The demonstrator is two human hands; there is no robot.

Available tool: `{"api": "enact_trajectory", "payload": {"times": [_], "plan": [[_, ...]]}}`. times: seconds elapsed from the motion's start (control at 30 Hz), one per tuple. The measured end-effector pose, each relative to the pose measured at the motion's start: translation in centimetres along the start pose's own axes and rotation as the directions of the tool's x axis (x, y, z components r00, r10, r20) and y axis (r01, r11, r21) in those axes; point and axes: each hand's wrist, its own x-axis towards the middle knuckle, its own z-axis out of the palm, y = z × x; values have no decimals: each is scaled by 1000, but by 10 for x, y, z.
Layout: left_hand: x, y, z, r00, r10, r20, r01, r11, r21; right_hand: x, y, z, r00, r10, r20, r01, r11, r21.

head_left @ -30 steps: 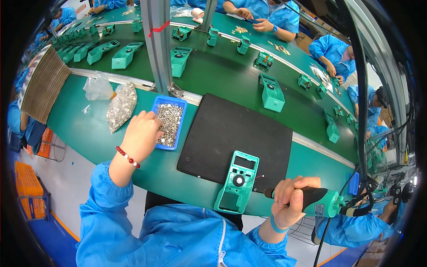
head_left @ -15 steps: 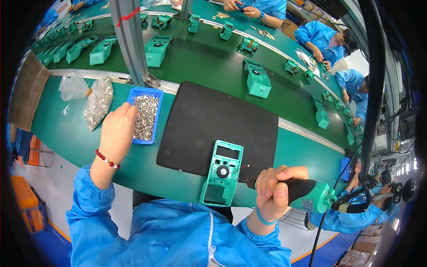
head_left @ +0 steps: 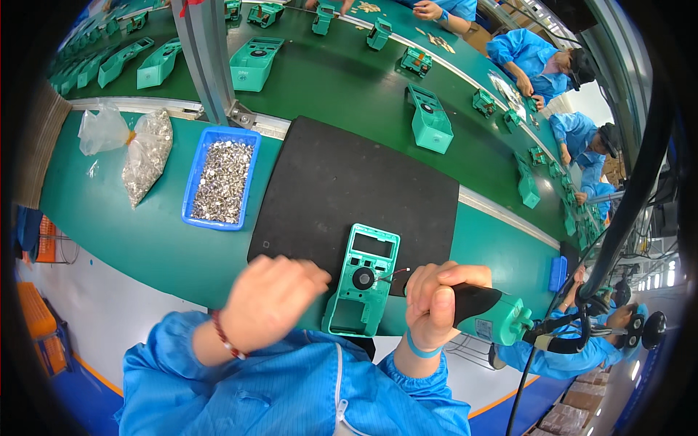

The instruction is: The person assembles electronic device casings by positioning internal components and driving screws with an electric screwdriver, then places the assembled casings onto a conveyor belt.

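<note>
My right hand (head_left: 436, 301) is wrapped round a green and black electric screwdriver (head_left: 496, 320), held nearly level with its tip end hidden behind my fingers. Just left of it lies a green plastic housing (head_left: 373, 301) with a round black speaker (head_left: 363, 277) and a short thin wire. The housing rests partly on a black mat (head_left: 349, 182) and overhangs its near edge. My left hand (head_left: 273, 305) is in the air beside the housing, blurred, its fingers curled together; whatever they pinch is hidden. A blue tray (head_left: 195, 190) of small metal screws (head_left: 222, 178) sits left of the mat.
A knotted plastic bag (head_left: 149, 156) of metal parts lies left of the tray. Beyond the metal post (head_left: 203, 65), a green conveyor (head_left: 327, 94) carries several housings (head_left: 430, 120). People in blue work across it. A dark cable and arm (head_left: 625, 211) hang at the right.
My left hand has left the screw tray and moved right and nearer, up to the housing. My right hand still grips the screwdriver, slightly shifted left. The whole view has shifted a little.
</note>
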Motion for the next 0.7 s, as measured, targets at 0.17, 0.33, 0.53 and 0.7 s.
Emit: {"api": "enact_trajectory", "payload": {"times": [0.17, 0.33, 0.53, 0.7], "plan": [[-13, 27, 37, 996, 86, 11, -83, 984, -159, 3, 6, 0, 999, -15, 30, 15, 1000, 9], [-12, 33, 56, 998, 59, -16, -61, 976, -210, 3, 11, 0, 999, -22, 25, 23, 999, -27], [-14, 31, 61, 998, 56, 0, -54, 978, -200, -2, 12, -5, 997, 69, -36, -66, 996, 60], [-13, 30, 63, 998, 58, 12, -55, 981, -187, -1, 11, -5, 996, 78, -34, -75, 995, 70]]}}
